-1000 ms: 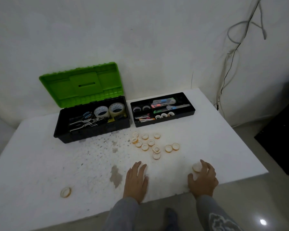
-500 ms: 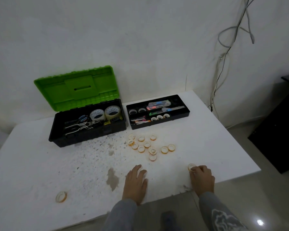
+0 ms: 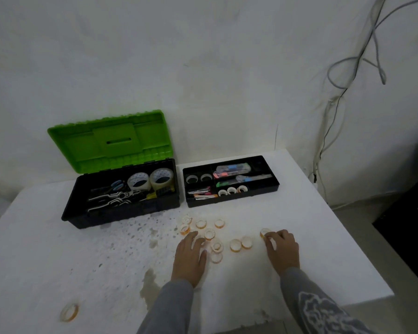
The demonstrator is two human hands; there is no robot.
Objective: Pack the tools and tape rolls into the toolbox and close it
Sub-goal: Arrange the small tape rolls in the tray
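Gathering the loose tape seems to be the step in hand: the right hand (image 3: 281,247) pinches one small tape roll (image 3: 265,233) at the right end of the cluster of small rolls (image 3: 209,233), while the left hand (image 3: 190,256) lies flat, fingers straight, touching the cluster's near-left edge. Next, the rolls likely need carrying far across the table (image 3: 323,237) to the black tray (image 3: 232,201) (just right of the open toolbox (image 3: 121,213)). A stray roll (image 3: 69,312) waits near left.

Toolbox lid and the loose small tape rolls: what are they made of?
Toolbox lid: likely moulded plastic, bright green, matte, with ribbed edges. Small tape rolls: probably clear amber-tinted tape on white cores; too small to confirm.
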